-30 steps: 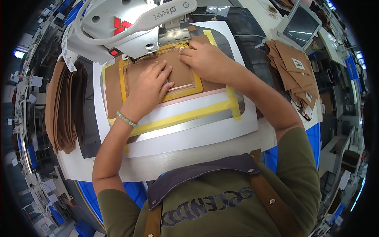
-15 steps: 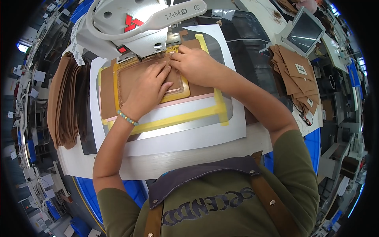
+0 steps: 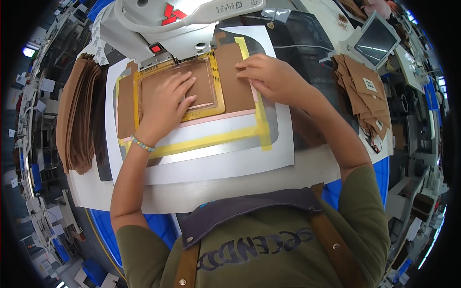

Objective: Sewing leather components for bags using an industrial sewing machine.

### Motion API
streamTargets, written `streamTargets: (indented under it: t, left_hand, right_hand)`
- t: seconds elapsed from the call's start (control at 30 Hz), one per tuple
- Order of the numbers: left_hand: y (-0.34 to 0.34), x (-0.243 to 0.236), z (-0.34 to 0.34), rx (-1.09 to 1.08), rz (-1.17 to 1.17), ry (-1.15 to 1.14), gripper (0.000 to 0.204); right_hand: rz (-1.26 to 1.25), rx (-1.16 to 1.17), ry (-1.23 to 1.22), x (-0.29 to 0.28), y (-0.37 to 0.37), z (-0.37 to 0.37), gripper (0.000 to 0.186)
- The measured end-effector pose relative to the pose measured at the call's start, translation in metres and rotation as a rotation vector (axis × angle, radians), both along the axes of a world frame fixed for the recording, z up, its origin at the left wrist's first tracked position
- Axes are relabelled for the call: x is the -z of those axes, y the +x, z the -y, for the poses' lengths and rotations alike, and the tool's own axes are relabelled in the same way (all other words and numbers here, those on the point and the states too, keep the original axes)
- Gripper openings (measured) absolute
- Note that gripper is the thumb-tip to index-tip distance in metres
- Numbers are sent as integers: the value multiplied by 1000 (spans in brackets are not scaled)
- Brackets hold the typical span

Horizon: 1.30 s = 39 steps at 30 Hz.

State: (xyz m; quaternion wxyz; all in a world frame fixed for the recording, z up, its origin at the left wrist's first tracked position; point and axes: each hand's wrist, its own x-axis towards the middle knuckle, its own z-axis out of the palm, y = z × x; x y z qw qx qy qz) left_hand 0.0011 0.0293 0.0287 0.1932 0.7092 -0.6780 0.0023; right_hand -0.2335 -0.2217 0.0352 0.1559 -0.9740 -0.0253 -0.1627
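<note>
A flat brown panel (image 3: 235, 79) lies on a white sheet (image 3: 216, 165) under the head of a sewing machine (image 3: 158, 29). On the panel rests a rectangular yellow frame (image 3: 218, 91) with an open middle. My left hand (image 3: 165, 103), a beaded bracelet at its wrist, lies flat with fingers spread across the brown surface inside this frame. Over by the panel's right edge, my right hand (image 3: 271, 79) has its fingers stretched leftward beside a yellow tape strip (image 3: 241, 47), thumb apart and nothing visibly gripped. Its fingertips are at the panel; whether they press on it I cannot tell.
Folded brown pieces (image 3: 77, 115) stand in a thick stack on the left. More brown pieces with white labels (image 3: 360, 89) are piled at the right, below a tilted screen (image 3: 374, 38). Yellow tape (image 3: 206, 139) borders the work plate's near side.
My right hand has moved from the frame's upper right corner out to the panel's right edge. My left hand stays flat inside the frame. The whole view has shifted slightly.
</note>
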Motion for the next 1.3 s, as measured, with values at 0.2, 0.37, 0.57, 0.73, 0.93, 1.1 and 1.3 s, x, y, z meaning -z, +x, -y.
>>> streamTargets:
  t: [0.2, 0.37, 0.57, 0.73, 0.93, 1.1, 1.3]
  left_hand:
    - [12, -9, -26, 78, -125, 88, 48]
    - [2, -1, -27, 164, -134, 130, 54]
    - [-3, -2, -21, 196, -51, 139, 57]
    - [3, -3, -21, 192, -33, 149, 56]
    - [9, -6, -18, 215, -61, 170, 58]
    - [19, -5, -11, 253, -112, 170, 50]
    - [28, -5, -1, 272, -130, 169, 44]
  right_hand:
    - [29, -82, 63, -2, 5, -13, 27]
    - [-111, -165, 192, -12, 34, -48, 37]
    - [-79, -215, -63, 6, 38, -58, 42]
    - [97, -256, -109, 12, 35, -68, 34]
    - [115, -252, -105, 11, 37, -69, 31]
    - [130, -231, -111, 7, 38, -72, 31]
    - [94, -205, -82, 11, 39, -68, 37]
